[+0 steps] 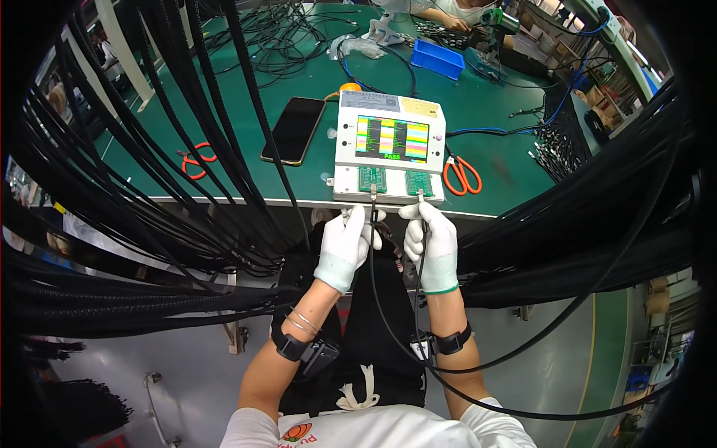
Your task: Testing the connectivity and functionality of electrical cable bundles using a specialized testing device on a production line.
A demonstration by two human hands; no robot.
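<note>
A white cable tester (390,106) with a lit colour screen (392,140) stands at the near edge of the table. On its front ledge are two green circuit boards, a left board (372,178) and a right board (419,182). A metal plug (373,190) on a black cable (373,254) sits at the left board; my gloved left hand (347,243) is closed around that cable just below. At the right board, my gloved right hand (433,243) pinches the end of a second black cable (420,287) close behind its plug (420,196). The fingertips partly hide both grips.
Orange-handled scissors (463,176) lie right of the tester, small orange-handled cutters (197,160) far left. A phone (294,131) rests beside the tester. Bundles of black cables hang at left (172,112) and right (553,224). Further back are a blue bin (438,60) and a co-worker's hand (452,22).
</note>
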